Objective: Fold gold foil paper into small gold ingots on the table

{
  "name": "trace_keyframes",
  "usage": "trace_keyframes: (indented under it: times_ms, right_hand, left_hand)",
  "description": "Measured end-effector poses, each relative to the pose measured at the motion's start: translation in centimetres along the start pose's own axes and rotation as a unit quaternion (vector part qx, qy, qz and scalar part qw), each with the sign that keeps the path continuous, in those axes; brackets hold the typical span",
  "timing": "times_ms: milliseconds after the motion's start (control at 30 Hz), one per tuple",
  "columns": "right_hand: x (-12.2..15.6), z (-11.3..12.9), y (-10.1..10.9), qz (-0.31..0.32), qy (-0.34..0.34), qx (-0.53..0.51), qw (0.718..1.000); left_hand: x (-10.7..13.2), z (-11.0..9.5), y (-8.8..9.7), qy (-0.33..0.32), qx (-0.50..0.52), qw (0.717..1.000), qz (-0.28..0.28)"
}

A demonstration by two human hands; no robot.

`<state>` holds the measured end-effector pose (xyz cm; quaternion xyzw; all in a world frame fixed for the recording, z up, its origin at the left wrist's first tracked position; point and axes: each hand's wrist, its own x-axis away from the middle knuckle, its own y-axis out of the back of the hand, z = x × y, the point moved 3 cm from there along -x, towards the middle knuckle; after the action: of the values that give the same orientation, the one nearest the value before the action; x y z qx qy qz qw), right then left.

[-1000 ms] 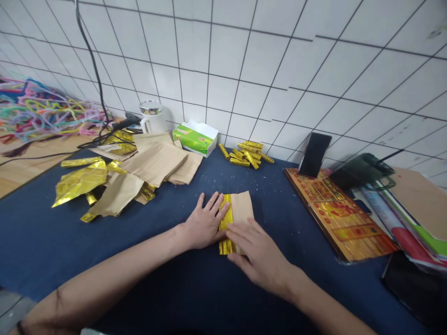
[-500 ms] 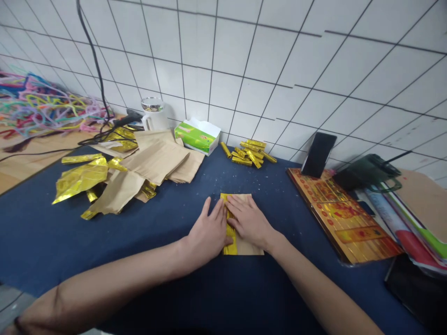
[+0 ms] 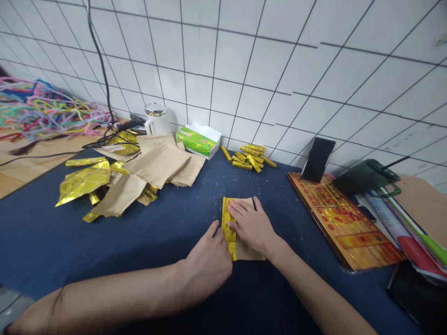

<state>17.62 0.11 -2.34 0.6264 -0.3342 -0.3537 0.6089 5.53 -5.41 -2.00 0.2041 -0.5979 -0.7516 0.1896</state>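
Observation:
A folded sheet of brown paper with a gold foil edge (image 3: 229, 228) lies on the dark blue table cover (image 3: 139, 242) in front of me. My right hand (image 3: 252, 225) lies flat on the sheet, fingers stretched out, pressing it down. My left hand (image 3: 209, 260) is at the sheet's lower left, its fingers curled against the gold edge; whether they pinch it is hidden. A pile of small rolled gold pieces (image 3: 249, 156) sits farther back near the wall.
A heap of brown and gold sheets (image 3: 132, 174) lies at the left, with a white mug (image 3: 156, 120) and a green tissue box (image 3: 197, 139) behind. At the right are a gold-printed board (image 3: 345, 223), a propped phone (image 3: 316, 159) and stacked folders (image 3: 408, 218). Coloured strings (image 3: 38, 109) fill the far left.
My left hand has slid back toward me along the gold edge and curled its fingers. My right hand moved up onto the sheet and now presses it flat.

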Motion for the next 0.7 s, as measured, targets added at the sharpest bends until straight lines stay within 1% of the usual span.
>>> trace_keyframes:
  times_ms: [67,133,200,300,367,467,600,700]
  right_hand:
    - [0.5,0.1,0.7,0.006,-0.035,0.027,0.999]
    - [0.9,0.1,1.4,0.014,-0.063,0.052,0.997]
    - [1.1,0.0,1.9,0.021,-0.071,0.064,0.995]
    - [0.8,-0.6,2.0,0.013,-0.07,0.057,0.996]
    - [0.3,-1.3,1.6,-0.012,-0.079,0.037,0.996]
    - [-0.6,-2.9,0.2,-0.058,-0.107,-0.008,0.993]
    - [-1.3,-4.4,-1.7,-0.072,-0.1,-0.077,0.989]
    - [-1.2,-5.2,-1.5,-0.099,-0.09,-0.162,0.978]
  left_hand:
    - [-0.3,1.6,0.4,0.009,0.022,1.0,0.011]
    - [-0.3,3.1,0.5,0.027,0.01,0.999,0.028]
    - [-0.2,4.3,0.5,0.045,0.007,0.998,0.033]
    - [-0.2,5.1,0.3,0.059,0.033,0.997,0.033]
    - [-0.4,5.4,0.1,0.077,0.059,0.995,0.034]
    - [-0.9,5.6,-0.3,0.115,0.075,0.99,0.033]
    - [-1.3,6.1,-0.6,0.188,0.083,0.978,0.041]
    - [-1.2,6.4,-0.8,0.2,0.103,0.973,0.055]
